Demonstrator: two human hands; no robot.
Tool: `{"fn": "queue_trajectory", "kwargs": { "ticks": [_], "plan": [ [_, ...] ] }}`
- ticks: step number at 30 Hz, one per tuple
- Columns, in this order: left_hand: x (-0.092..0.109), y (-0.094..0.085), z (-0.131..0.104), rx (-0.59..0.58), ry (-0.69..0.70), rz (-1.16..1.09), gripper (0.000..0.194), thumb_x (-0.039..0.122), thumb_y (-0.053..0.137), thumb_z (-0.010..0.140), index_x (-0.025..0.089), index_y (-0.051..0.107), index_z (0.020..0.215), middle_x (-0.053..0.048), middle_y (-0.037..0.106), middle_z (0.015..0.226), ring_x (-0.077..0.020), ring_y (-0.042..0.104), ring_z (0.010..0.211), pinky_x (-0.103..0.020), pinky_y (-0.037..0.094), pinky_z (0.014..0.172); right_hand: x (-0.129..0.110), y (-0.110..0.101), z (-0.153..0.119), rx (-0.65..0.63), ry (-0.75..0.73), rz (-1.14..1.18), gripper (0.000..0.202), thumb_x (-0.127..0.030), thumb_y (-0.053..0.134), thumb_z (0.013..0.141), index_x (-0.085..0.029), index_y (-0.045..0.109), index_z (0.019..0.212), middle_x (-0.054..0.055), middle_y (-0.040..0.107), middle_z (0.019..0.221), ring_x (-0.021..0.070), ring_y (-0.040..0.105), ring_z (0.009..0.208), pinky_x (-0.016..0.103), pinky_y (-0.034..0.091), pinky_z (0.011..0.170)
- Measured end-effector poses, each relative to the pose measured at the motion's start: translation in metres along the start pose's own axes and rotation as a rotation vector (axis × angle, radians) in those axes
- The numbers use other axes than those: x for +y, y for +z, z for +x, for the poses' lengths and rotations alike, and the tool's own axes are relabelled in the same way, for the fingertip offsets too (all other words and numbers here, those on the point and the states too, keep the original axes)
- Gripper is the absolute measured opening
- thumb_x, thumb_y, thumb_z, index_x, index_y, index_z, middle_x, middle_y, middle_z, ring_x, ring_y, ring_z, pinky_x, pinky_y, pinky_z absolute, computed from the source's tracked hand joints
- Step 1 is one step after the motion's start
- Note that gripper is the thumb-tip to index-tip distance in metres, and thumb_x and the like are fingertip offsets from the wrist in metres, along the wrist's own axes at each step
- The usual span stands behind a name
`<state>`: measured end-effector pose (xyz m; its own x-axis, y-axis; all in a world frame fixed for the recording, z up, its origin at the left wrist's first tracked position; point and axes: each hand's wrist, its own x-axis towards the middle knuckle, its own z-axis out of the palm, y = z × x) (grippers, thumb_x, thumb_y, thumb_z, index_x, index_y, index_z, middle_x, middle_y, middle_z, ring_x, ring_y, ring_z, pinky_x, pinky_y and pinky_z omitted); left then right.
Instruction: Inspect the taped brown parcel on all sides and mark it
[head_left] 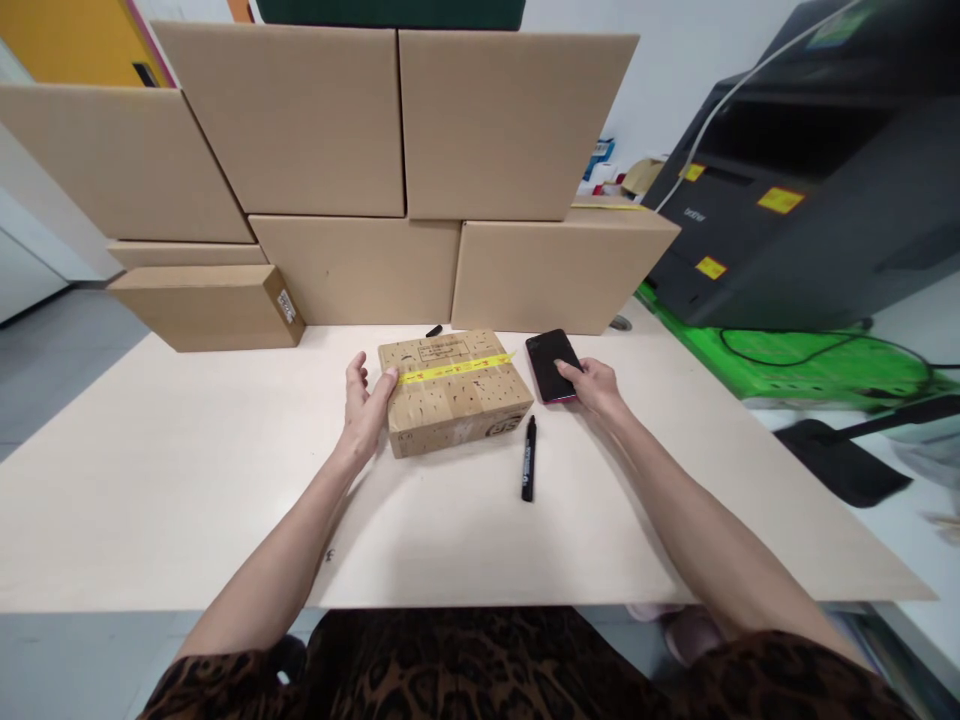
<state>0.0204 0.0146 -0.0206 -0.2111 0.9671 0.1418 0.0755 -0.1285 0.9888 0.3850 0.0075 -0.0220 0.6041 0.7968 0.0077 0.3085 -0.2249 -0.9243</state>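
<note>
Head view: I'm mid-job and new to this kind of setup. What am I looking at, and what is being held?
There is no machine here: you see a person's two bare hands, from a camera worn on that person's head, looking forward and down. On the pale table lie a cardboard package with yellow tape across its top, a black marker and a small black piece. Larger boxes are stacked behind. The left hand is beside the package, thumb at its edge. The right hand holds a dark phone by its edge; I cannot tell whether it is lifted.
</note>
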Motion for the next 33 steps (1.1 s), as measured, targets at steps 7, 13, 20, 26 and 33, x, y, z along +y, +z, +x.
{"fn": "queue_trajectory", "kwargs": {
  "ticks": [7,13,20,26,33],
  "plan": [
    [0.029,-0.003,-0.03,0.089,0.857,0.037,0.045,0.035,0.071,0.102,0.03,0.063,0.146,-0.005,0.074,0.113,-0.0161,0.068,0.087,-0.03,0.058,0.076,-0.027,-0.01,-0.081,0.019,-0.171,0.527,0.065,-0.074,0.086,0.07,-0.024,0.07,0.109,-0.001,0.074,0.091,0.0149,0.069,0.072,0.029,0.061,0.064],
    [0.051,0.012,-0.084,-0.801,0.413,0.023,0.041,0.042,0.061,0.109,0.022,0.07,0.144,-0.009,0.08,0.101,-0.0184,0.074,0.082,-0.027,0.06,0.065,-0.056,0.009,-0.17,-0.216,-0.126,0.773,0.062,-0.05,0.09,0.085,-0.028,0.065,0.138,-0.002,0.084,0.087,0.0179,0.079,0.071,0.03,0.067,0.066],
    [0.052,0.022,-0.095,-1.008,-0.082,-0.232,0.065,0.051,0.067,0.105,0.019,0.044,0.157,-0.001,0.07,0.086,-0.0133,0.068,0.064,-0.023,0.057,0.058,-0.044,0.038,-0.193,-0.142,-0.185,0.757,0.05,-0.048,0.088,0.088,-0.028,0.071,0.13,0.003,0.087,0.104,0.0209,0.083,0.088,0.038,0.07,0.085],
    [0.051,0.024,-0.095,-1.017,-0.094,-0.287,0.065,0.05,0.068,0.105,0.019,0.045,0.157,-0.001,0.069,0.082,-0.0145,0.069,0.065,-0.025,0.06,0.063,-0.038,0.04,-0.194,-0.094,-0.254,0.686,0.045,-0.047,0.083,0.092,-0.031,0.07,0.132,0.002,0.087,0.101,0.0209,0.081,0.078,0.038,0.07,0.072],
    [0.046,0.026,-0.092,-1.019,-0.094,-0.311,0.06,0.047,0.069,0.105,0.019,0.05,0.154,-0.001,0.07,0.08,-0.0146,0.069,0.062,-0.025,0.06,0.06,-0.034,0.037,-0.19,-0.132,-0.281,0.643,0.045,-0.046,0.082,0.094,-0.032,0.067,0.134,0.002,0.087,0.103,0.0223,0.082,0.082,0.042,0.071,0.076]
  ]
}}
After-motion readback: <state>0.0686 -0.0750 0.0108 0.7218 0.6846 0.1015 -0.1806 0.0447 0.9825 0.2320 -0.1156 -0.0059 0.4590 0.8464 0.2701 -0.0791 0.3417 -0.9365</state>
